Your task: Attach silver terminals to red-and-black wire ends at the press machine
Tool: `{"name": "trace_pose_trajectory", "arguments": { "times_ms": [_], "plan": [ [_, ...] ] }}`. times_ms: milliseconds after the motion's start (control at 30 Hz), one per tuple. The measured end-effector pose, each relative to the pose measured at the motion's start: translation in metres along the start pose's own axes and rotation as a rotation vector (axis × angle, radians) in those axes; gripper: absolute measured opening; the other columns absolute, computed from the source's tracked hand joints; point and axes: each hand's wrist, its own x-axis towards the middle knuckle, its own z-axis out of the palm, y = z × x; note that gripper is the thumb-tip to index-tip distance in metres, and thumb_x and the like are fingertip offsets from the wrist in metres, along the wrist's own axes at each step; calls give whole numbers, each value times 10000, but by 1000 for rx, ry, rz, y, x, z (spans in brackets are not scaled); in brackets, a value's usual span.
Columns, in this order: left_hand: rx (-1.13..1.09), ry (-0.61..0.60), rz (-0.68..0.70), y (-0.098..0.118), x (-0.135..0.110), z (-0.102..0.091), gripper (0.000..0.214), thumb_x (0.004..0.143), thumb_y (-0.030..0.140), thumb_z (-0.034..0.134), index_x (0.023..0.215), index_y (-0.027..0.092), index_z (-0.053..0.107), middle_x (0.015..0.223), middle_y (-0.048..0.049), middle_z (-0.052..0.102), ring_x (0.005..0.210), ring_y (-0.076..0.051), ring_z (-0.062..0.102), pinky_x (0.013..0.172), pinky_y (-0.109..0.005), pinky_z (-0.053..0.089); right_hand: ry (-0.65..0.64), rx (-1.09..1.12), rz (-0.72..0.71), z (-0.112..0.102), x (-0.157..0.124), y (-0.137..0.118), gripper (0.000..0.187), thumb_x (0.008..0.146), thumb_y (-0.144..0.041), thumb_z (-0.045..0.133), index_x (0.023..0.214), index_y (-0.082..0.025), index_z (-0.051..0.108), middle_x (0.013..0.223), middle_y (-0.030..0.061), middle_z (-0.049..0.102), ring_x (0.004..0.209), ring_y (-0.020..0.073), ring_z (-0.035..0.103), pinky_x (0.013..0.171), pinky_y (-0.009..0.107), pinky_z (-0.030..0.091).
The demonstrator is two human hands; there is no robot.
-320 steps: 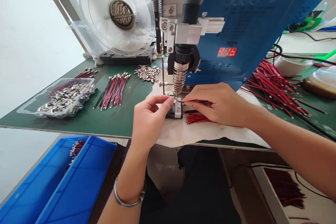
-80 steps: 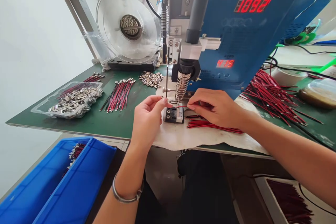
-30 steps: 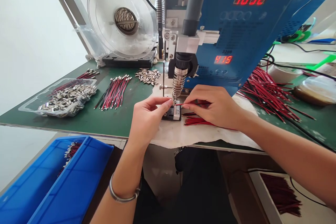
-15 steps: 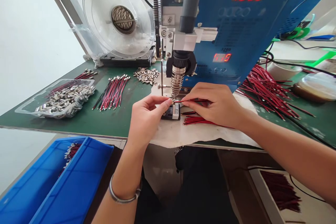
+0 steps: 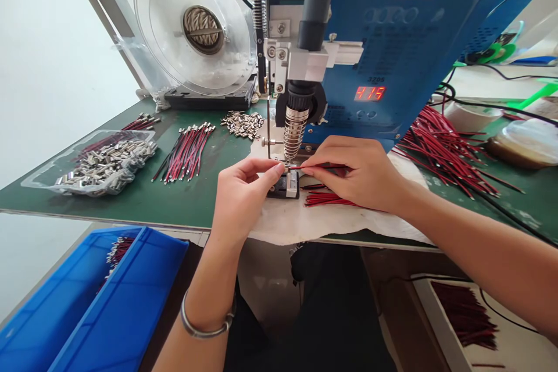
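Observation:
Under the tip of the soldering machine [image 5: 296, 122], both hands meet over a small black metal fixture [image 5: 285, 185]. My left hand [image 5: 244, 192] pinches a small metal connector, largely covered by the thumb and fingertip. A red and black wire [image 5: 300, 168] is pinched between the thumb and fingers of my right hand [image 5: 355, 171], its end pointing left to the connector. Whether wire and connector touch cannot be made out. Beneath my right hand, more red and black wires [image 5: 329, 197] lie on a white cloth [image 5: 283, 229].
Left on the green table stand a clear tray [image 5: 43, 180] of metal connectors, a row of wires with connectors [image 5: 185, 152] and a loose connector pile [image 5: 243, 124]. A blue bin [image 5: 117, 302] sits lower left. Wires [image 5: 440, 151] heap at right, beside the blue machine housing [image 5: 392, 64].
Both hands stay nearly in place, still pinching the connector and wire. The camera view has shifted slightly.

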Motion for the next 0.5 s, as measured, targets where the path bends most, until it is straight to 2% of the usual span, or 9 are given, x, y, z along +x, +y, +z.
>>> {"name": "trace_pose_trajectory", "arguments": {
  "times_ms": [267, 500],
  "plan": [
    [1, 11, -3, 0, -1, 1, 137, 743, 323, 953, 735, 208, 879, 586, 18, 585, 507, -37, 310, 475, -231, 186, -16, -23, 58, 1, -1, -1, 181, 1076, -247, 703, 1002, -272, 867, 915, 27, 830, 780, 193, 764, 698, 323, 590],
    [10, 21, -18, 1, -2, 0, 131, 737, 327, 957, 750, 213, 895, 581, 17, 571, 511, -43, 310, 483, -237, 179, -5, -13, 49, 3, -1, -3, 178, 1077, -230, 706, 986, -269, 855, 891, 18, 823, 750, 183, 747, 652, 317, 548]
  ]
}}
